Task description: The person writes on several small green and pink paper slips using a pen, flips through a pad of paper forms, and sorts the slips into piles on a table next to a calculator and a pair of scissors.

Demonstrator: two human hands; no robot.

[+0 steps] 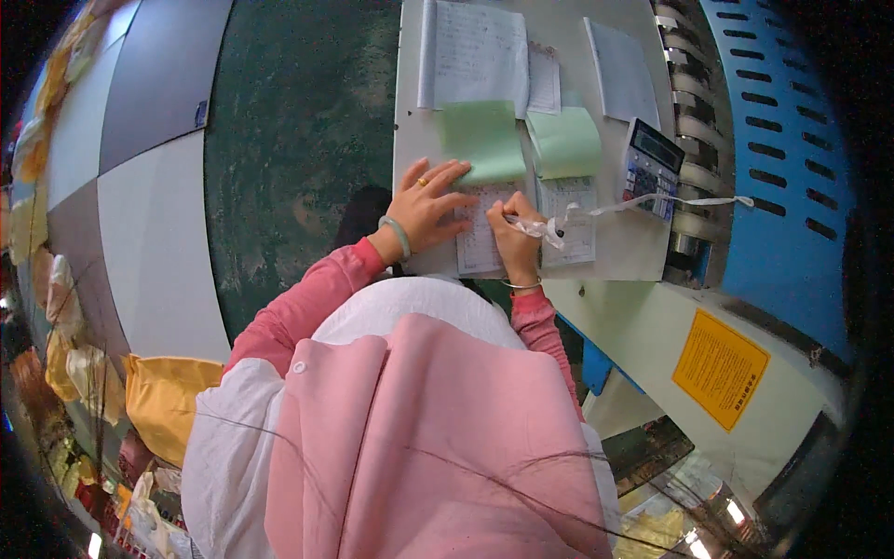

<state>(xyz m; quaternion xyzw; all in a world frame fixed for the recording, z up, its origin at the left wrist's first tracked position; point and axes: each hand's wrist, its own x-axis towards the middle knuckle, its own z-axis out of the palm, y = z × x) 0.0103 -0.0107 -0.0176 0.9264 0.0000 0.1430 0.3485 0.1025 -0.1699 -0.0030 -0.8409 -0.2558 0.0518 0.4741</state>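
Before me on a pale work surface (427,264) lies a printed form pad (482,241), its green sheet (485,143) folded up towards the far side. My left hand (429,209) lies spread over the pad's left part, fingertips near the fold. My right hand (518,234) grips a pen (514,220) over the same pad; its tip is hidden by the fingers. A white plastic tie (628,204) runs from the pen to the blue slotted panel. Beside it on the right is a second form pad (576,223) with its own turned-up green sheet (569,143).
A calculator (653,168) stands right of the pads. Farther off are an open handwritten notebook (480,59), a small slip (545,78) and a paper stack (621,70). A row of rollers (691,126) and a blue slotted panel (768,140) border the right side. A yellow bag (167,398) sits at lower left.
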